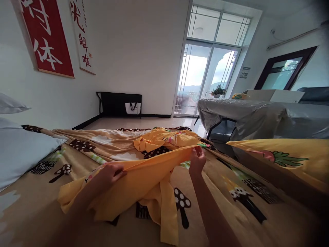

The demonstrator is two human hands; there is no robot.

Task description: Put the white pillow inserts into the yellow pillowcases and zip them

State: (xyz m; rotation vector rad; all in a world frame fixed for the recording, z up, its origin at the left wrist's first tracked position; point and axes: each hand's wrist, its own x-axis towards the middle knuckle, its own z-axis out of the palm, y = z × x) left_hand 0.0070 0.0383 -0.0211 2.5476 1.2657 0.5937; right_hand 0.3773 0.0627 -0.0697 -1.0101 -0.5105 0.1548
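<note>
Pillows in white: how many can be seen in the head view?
2. Both at the left edge: a large white pillow on the mushroom blanket, and another pillow behind it, mostly cut off. Others may be hidden.

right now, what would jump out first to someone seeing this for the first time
The yellow cloth stretched between the left hand and the right hand, low in the middle, above a mushroom-print blanket. Then the red banner on the wall at upper left, and the bright glass doors at the back.
</note>
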